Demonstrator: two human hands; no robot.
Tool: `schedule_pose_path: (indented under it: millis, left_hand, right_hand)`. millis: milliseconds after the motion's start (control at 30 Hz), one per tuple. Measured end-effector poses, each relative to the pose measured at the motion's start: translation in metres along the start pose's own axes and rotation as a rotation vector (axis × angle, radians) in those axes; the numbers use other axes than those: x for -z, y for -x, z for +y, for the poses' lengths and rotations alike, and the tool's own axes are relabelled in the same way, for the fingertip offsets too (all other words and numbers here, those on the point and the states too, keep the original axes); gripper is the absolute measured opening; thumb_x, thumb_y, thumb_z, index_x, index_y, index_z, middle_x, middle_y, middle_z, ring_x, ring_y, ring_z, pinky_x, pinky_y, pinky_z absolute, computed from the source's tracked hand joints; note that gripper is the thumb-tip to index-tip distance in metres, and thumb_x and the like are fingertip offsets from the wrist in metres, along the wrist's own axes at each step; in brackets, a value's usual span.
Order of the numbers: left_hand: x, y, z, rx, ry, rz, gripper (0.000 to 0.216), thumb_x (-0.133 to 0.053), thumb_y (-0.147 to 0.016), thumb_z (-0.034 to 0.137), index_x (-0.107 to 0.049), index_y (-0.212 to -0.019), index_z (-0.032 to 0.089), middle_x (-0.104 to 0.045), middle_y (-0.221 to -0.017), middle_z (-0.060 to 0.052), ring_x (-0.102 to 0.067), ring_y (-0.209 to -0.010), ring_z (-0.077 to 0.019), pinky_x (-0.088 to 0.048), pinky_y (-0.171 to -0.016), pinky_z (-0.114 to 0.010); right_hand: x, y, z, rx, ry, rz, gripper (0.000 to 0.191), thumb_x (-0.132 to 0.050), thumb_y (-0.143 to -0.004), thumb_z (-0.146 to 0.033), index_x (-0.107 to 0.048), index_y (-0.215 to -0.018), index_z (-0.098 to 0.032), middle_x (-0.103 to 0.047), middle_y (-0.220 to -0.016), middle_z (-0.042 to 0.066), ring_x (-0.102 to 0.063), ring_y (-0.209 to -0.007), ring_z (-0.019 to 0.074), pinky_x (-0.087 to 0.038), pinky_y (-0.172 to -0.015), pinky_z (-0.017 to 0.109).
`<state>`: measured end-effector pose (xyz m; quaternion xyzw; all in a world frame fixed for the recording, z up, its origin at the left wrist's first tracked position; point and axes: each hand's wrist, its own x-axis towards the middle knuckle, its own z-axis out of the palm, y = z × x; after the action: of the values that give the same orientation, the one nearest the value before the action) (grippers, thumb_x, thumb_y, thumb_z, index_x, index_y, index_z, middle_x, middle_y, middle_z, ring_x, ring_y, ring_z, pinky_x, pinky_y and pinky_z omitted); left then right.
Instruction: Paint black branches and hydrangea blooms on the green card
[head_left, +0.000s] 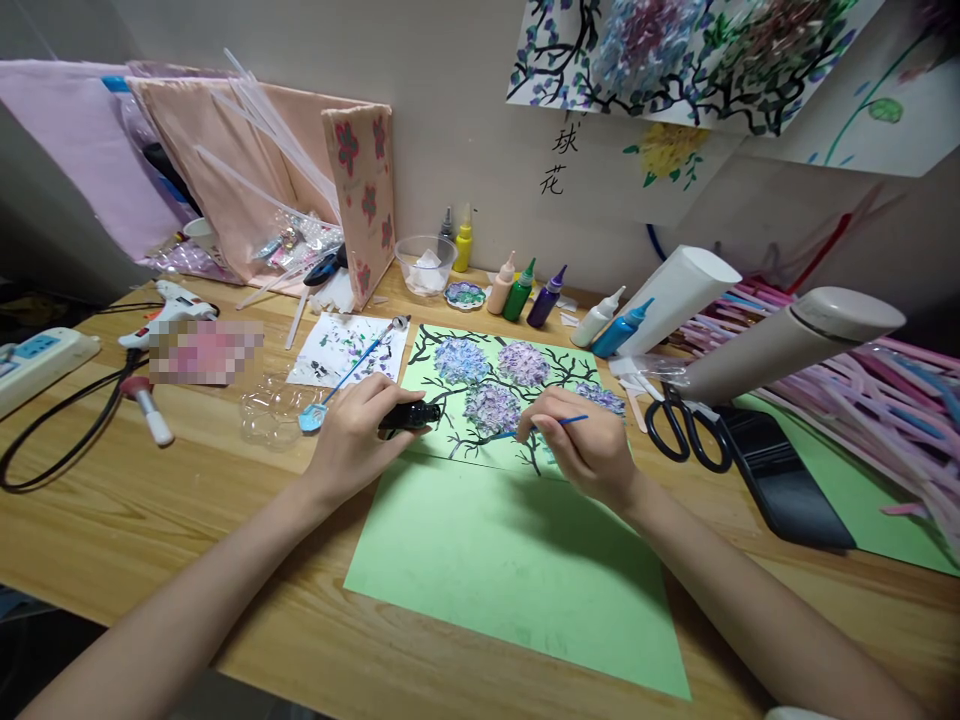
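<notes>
While the left hand (361, 430) is clamped on a black bottle (410, 415), the right hand (583, 440) pinches a thin blue brush (574, 420), head view. Bottle is tipped on its side, neck to the right, over the left edge of the painting (480, 372). Brush tip points left, just below the lower middle flower; can't tell if it touches the paper. Hands are apart, one each side of that flower.

Painting: green ground, black branches, four textured flowers in blue, pink and purple; rightmost one partly behind the right hand. Bare green sheet (517, 570) runs from its lower edge toward the person; can't tell if it's one folded piece or two.

Around it: stained white paper (330, 345) to the left, second brush (352, 368) lying across it. Peach bottle (501, 286), green bottle (518, 292) and purple bottle (545, 300) stand beyond the painting. White bottle (596, 320) and blue bottle (621, 328) lean to the right of those. Black-handled scissors (679, 428) right of the right hand. Glue gun (171, 312) far left.
</notes>
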<state>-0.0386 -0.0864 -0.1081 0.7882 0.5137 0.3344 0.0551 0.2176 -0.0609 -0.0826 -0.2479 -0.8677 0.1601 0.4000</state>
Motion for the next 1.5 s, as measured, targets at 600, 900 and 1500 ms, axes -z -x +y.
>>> schedule_pose_path:
  millis: [600,900,1500]
  left_hand:
    - [-0.002,0.001,0.002,-0.015,0.016,-0.021,0.027,-0.065,-0.076,0.021,-0.062,-0.103,0.020,-0.057,-0.086,-0.004,-0.053,-0.081,-0.0177,-0.041,-0.069,-0.029]
    - [-0.003,0.003,0.001,-0.030,0.018,-0.024,0.028,-0.065,-0.076,0.020,-0.063,-0.104,0.021,-0.058,-0.086,-0.003,-0.053,-0.081,-0.0178,-0.041,-0.069,-0.030]
    - [0.004,0.003,0.004,0.063,0.028,0.319,0.028,-0.057,-0.084,0.022,-0.052,-0.111,0.022,-0.055,-0.093,-0.004,-0.052,-0.081,-0.0164,-0.043,-0.071,-0.029]
  right_hand:
    - [0.011,-0.005,-0.021,-0.113,-0.213,0.129,0.027,-0.033,-0.095,-0.028,-0.059,-0.090,-0.021,-0.062,-0.080,0.004,-0.058,-0.079,0.0182,-0.044,-0.070,0.034]
    - [0.010,-0.006,-0.021,-0.092,-0.155,0.024,0.023,-0.036,-0.094,-0.021,-0.058,-0.092,-0.019,-0.063,-0.081,0.005,-0.057,-0.079,0.0176,-0.044,-0.071,0.034]
    - [0.073,-0.026,-0.011,-0.214,0.004,0.569,0.026,-0.039,-0.093,-0.030,-0.063,-0.084,-0.024,-0.061,-0.081,0.004,-0.056,-0.074,0.0189,-0.041,-0.066,0.035]
